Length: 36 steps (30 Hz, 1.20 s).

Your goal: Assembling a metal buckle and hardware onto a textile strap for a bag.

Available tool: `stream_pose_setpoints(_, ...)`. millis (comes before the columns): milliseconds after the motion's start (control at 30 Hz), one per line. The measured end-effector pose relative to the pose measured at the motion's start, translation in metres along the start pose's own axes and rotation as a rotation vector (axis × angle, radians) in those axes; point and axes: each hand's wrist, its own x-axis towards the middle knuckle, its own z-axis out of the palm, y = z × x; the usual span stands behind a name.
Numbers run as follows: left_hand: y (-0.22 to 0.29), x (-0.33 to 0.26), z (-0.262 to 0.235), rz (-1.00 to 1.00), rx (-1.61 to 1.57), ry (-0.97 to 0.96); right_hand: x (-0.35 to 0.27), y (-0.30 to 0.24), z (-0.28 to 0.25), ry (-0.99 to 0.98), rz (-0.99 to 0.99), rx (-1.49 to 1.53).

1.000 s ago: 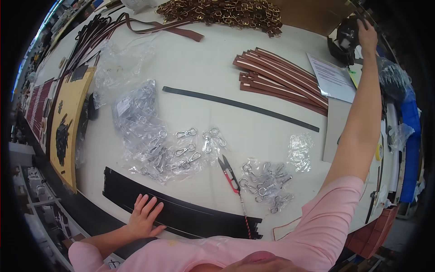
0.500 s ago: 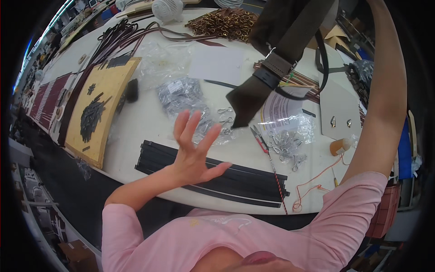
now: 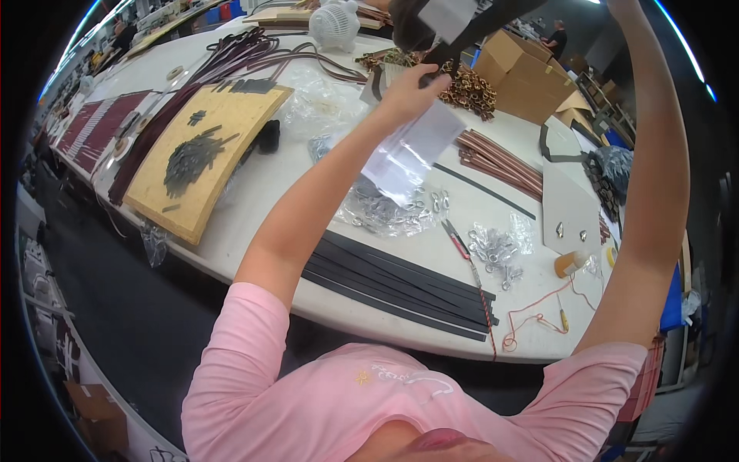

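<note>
Lifting a dark bag [image 3: 462, 19] above the tabletop [image 3: 254, 192], the left hand [image 3: 412, 88] fingers pinch its strap; right fingers are hidden. Next probably needs steady holding.

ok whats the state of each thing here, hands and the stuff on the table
left hand: raised, fingers pinching a dark strap
dark strap: held up above the table
right hand: raised, mostly out of frame
black strips: flat, stacked at the table edge
snips: lying flat, untouched
</note>
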Motion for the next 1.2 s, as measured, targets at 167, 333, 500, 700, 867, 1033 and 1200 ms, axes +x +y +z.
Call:
stream_pose_setpoints(167,-0.015,-0.028,-0.052,-0.425,-1.177,-0.262,-0.165,-0.021,0.108,-0.375,-0.149,-0.118)
stream_pose_setpoints(333,-0.093,-0.033,-0.024,-0.726,-0.785,-0.197,-0.338,-0.033,0.227,-0.725,-0.024,0.361)
stream_pose_setpoints(500,-0.131,-0.066,0.003,-0.686,-0.345,-0.193,-0.362,-0.037,0.257,-0.832,0.117,0.530)
stream_pose_setpoints(700,-0.114,-0.080,0.049,-0.355,0.718,-0.412,-0.399,0.086,0.281,-0.448,0.519,0.263)
stream_pose_setpoints(867,-0.135,-0.069,0.030,-0.261,0.529,-0.287,-0.409,0.086,0.327,-0.240,0.184,0.020)
stream_pose_setpoints(1033,-0.121,-0.034,-0.027,-0.147,0.339,-0.101,-0.371,0.114,0.324,-0.363,0.052,-0.120)
stream_pose_setpoints(1200,-0.096,-0.012,-0.068,0.546,1.388,0.406,-0.296,0.138,0.288,-0.532,0.572,0.582)
